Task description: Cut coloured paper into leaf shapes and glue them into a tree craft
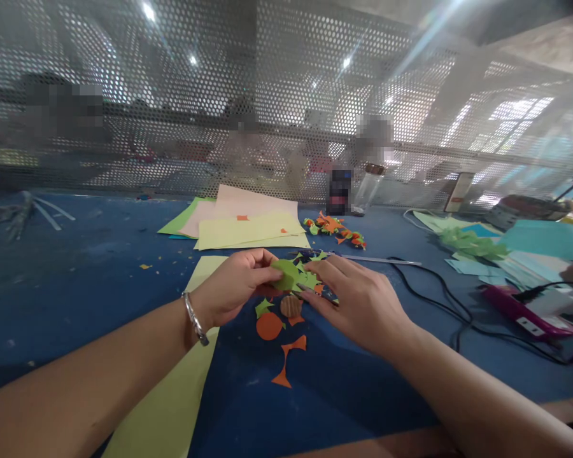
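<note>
My left hand [241,280] pinches a round piece of green paper [286,275] between thumb and fingers. My right hand [358,299] is closed around a slim, pointed metal tool [310,293], whose tip reaches the lower right edge of the green paper; most of the tool is hidden by the fingers. Just below the hands lie a brown wooden-looking disc [291,306] and an orange paper circle [269,326]. Green paper scraps [308,278] are heaped behind the fingers. A curved orange offcut [285,362] rests nearer to me.
Paper sheets [248,232] are stacked at the back, and a long yellow sheet [172,394] runs under my left forearm. Small orange-green paper pieces [334,226] lie behind. At right are a black cable [439,286], a magenta power strip [525,312] and blue papers [535,242]. A perforated screen [277,83] stands behind.
</note>
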{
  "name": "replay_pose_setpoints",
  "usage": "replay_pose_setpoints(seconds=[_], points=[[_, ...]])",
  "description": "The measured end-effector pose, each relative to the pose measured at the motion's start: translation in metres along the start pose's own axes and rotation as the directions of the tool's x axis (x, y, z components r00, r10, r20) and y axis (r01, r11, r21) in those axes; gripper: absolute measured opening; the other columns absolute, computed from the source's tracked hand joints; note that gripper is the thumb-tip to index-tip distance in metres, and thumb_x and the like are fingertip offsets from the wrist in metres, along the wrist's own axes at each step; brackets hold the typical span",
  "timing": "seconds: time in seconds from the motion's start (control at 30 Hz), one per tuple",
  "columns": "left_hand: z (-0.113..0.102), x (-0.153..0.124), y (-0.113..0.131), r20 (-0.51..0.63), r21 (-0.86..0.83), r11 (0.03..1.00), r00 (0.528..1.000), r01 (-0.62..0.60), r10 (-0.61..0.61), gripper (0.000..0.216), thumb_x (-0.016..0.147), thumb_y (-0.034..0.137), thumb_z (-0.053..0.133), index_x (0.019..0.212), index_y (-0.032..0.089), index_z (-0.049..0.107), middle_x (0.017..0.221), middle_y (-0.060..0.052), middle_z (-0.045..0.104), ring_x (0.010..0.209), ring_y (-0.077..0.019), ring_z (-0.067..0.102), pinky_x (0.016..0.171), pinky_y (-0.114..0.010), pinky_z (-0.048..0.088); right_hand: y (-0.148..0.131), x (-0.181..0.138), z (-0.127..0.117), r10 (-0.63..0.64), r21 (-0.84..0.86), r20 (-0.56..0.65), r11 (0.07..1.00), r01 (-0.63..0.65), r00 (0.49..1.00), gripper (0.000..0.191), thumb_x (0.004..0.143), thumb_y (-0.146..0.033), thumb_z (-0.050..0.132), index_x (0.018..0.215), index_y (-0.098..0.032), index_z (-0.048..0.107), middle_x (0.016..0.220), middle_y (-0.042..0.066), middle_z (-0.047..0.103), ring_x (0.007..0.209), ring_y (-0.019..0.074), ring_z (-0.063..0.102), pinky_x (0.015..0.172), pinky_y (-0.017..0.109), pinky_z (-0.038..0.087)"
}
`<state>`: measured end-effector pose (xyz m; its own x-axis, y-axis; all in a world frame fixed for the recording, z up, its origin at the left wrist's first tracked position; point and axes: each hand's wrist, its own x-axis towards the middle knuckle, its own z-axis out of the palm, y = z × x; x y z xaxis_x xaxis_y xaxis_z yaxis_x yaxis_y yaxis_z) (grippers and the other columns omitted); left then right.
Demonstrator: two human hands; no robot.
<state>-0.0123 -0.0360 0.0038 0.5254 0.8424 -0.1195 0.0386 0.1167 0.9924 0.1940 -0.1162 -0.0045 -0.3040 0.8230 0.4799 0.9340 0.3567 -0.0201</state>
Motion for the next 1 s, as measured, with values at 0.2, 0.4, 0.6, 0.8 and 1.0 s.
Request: replay_pose_setpoints(seconds=[0.2,0.4,0.6,0.8,1.0], points=[[0.005,-0.006,0.002,0.089,0.049,0.999,0.996,0.023,-0.027,0.012,0.081,0.020,0.071,0.087,0.015,0.061,0.083,-0.001,0.071,0.080,-0.0132,0.069,0.082,-0.031,0.054,0.002,-0.001,0.002,-0.208,0.081,-0.067,0.974,0.213,0.976,0.025,0.104,-0.027,0.047,0.104,-0.019,0.071,0.097,0.008,0.070,0.085,0.0182,0.064,0.073,0.030,0.048],[0.009,-0.009,-0.001,0.187,0.182,0.983,0.982,-0.034,0.000,0.013,0.084,0.017,0.064,0.096,0.015,0.068,0.080,-0.003,0.075,0.074,-0.0137,0.071,0.078,-0.030,0.056,0.001,0.002,0.003,-0.181,0.222,-0.028,0.958,0.183,0.983,0.025,0.103,-0.025,0.048,0.097,-0.017,0.070,0.093,0.008,0.066,0.081,0.0161,0.062,0.073,0.028,0.048],[0.013,-0.010,-0.003,0.176,0.218,0.975,0.984,-0.036,-0.003,0.024,0.091,0.024,0.049,0.089,0.016,0.071,0.082,-0.006,0.076,0.078,-0.0186,0.075,0.077,-0.032,0.060,0.003,0.002,0.004,-0.106,0.274,0.010,0.957,0.099,0.994,0.017,0.097,-0.020,0.051,0.093,-0.016,0.067,0.090,0.006,0.062,0.077,0.0150,0.058,0.070,0.027,0.045],[0.012,-0.011,-0.004,0.232,0.355,0.929,0.972,-0.110,0.027,0.024,0.088,0.036,0.063,0.096,0.016,0.072,0.089,-0.008,0.078,0.084,-0.0212,0.076,0.083,-0.037,0.060,0.002,0.003,0.003,-0.082,0.290,0.025,0.955,0.071,0.996,0.017,0.097,-0.021,0.050,0.091,-0.017,0.065,0.089,0.005,0.061,0.073,0.0141,0.056,0.067,0.026,0.042],[0.010,-0.010,-0.008,0.230,0.447,0.879,0.971,-0.166,0.067,0.025,0.091,0.037,0.059,0.099,0.018,0.073,0.089,-0.007,0.079,0.081,-0.0190,0.076,0.079,-0.034,0.060,0.001,0.003,0.003,-0.077,0.287,0.024,0.955,0.067,0.997,0.017,0.097,-0.023,0.050,0.088,-0.017,0.064,0.086,0.005,0.061,0.071,0.0136,0.055,0.067,0.026,0.041]])
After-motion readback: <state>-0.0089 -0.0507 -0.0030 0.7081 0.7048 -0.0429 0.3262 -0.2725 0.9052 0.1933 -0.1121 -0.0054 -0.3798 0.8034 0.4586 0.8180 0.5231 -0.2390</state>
